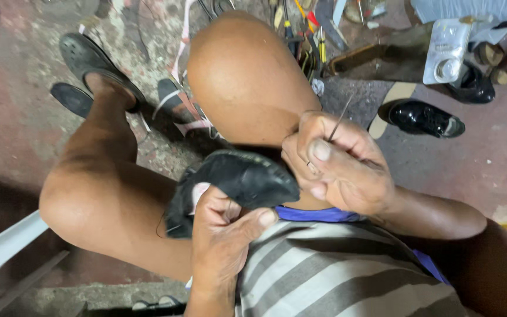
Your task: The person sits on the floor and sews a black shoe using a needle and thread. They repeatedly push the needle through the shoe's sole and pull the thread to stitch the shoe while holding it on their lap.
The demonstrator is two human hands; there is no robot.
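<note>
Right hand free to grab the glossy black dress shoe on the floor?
Probably not: the right hand is pinching a thin needle at the black shoe, though the floor path to the dress shoe looks open.

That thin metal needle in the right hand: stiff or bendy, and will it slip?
The needle looks straight and thin, so probably stiff but springy. The right hand pinches it between fingertips, suggesting it is light. Bare, smooth metal could slip when pushed into the black shoe.

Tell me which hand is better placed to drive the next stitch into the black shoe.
Right, probably. The right hand pinches the thin needle beside the black shoe, while the left hand grips that shoe from below.
</note>
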